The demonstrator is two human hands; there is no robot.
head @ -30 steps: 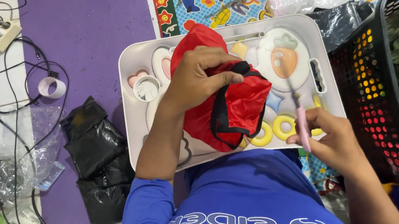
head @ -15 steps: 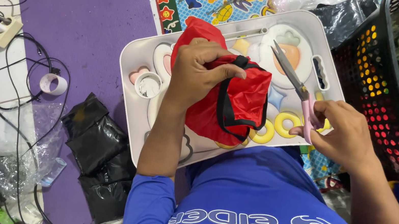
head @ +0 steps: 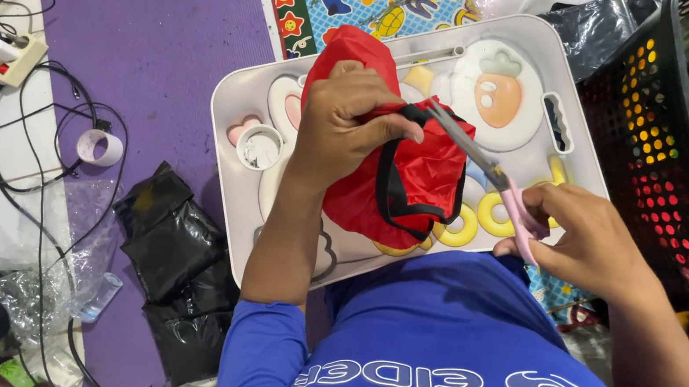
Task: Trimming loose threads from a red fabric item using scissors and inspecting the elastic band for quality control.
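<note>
My left hand grips a red fabric pouch with black trim and holds it over a white tray. My right hand holds pink-handled scissors. Their metal blades point up and left, and the tips touch the pouch's black trim right by my left thumb. The pouch hides the middle of the tray.
On the tray lie a round carrot-printed plate, yellow rings and small pink-and-white pieces. A black plastic basket stands to the right. Cables, a tape roll and black bags lie left on a purple mat.
My right hand has swung the scissors from beside the tray up and left until the blade tips reach the pouch's trim. My left hand kept its hold on the pouch.
</note>
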